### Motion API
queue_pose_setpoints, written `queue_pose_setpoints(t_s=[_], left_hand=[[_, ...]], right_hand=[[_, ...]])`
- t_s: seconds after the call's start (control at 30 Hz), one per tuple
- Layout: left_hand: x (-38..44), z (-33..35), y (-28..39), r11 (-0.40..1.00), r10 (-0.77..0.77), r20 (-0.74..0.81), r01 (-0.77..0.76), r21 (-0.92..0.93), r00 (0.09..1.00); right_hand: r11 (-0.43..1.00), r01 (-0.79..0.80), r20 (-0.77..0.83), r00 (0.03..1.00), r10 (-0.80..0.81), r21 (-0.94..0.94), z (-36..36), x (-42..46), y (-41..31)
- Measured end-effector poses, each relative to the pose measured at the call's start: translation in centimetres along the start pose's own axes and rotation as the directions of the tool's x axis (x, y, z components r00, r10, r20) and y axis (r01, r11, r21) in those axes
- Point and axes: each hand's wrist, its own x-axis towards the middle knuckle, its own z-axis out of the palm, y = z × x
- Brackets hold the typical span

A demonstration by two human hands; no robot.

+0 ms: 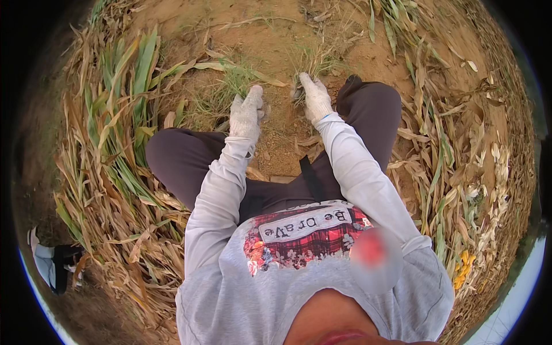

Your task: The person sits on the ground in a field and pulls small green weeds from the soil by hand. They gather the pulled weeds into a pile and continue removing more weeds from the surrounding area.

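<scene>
Both my hands wear pale knitted work gloves and reach over bare reddish soil [280, 125] between my bent knees. My left hand [247, 113] is beside a tuft of green and dry grass [235, 82]. Its fingers are partly curled, and whether they grip any stems is hidden. A second clump of thin, mostly dry grass [317, 60] fans out beyond my right hand [316, 95]. The thumb and fingers of that hand close around the lower, darker end of the clump.
Dry and green corn stalks and leaves [129, 172] lie heaped at left. More dry corn leaves [448, 172] cover the right side, with yellow corn ears [463, 269] among them. Another person [49, 263] is at the far left edge.
</scene>
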Motion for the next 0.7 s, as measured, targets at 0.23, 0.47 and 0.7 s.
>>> queue_pose_setpoints(t_s=[0.23, 0.47, 0.7], left_hand=[[1.4, -0.4, -2.1, 0.921, -0.114, 0.078, 0.076, 0.381, 0.990], [2.8, -1.4, -3.9, 0.988, 0.000, 0.021, -0.004, 0.156, 1.000], [0.9, 0.3, -2.5, 0.993, -0.109, 0.102, 0.113, -0.042, 0.989]], right_hand=[[0.909, -0.061, 0.130, 0.984, 0.125, -0.412, 0.9, -1.9, 1.1], [0.915, -0.025, 0.214, 0.969, 0.120, -0.403, 2.1, -3.8, -0.6], [0.967, -0.108, 0.062, 0.990, 0.125, -0.233, 1.2, -2.2, 0.6]])
